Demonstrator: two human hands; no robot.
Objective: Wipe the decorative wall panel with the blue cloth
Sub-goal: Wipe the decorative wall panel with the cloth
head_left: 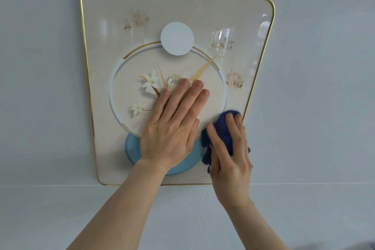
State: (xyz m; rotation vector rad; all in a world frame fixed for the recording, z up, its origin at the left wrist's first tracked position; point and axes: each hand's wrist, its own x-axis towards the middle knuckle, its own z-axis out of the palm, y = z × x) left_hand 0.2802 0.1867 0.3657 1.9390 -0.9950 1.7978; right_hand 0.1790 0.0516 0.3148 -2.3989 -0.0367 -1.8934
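Observation:
The decorative wall panel [125,2] is cream with a thin gold rim, a printed ring, white flowers, a pale disc and a light blue dish shape at the bottom. It hangs on a pale tiled wall. My left hand [172,126] lies flat on the panel's middle, fingers together and pointing up. My right hand [231,156] presses the crumpled dark blue cloth [219,134] against the panel's lower right part, close to the gold rim. Most of the cloth is hidden under the fingers and palm.
Pale grey wall tiles [324,87] surround the panel, with a horizontal grout line [304,183] just below its bottom edge. Glare patches show on the panel's upper right [221,36].

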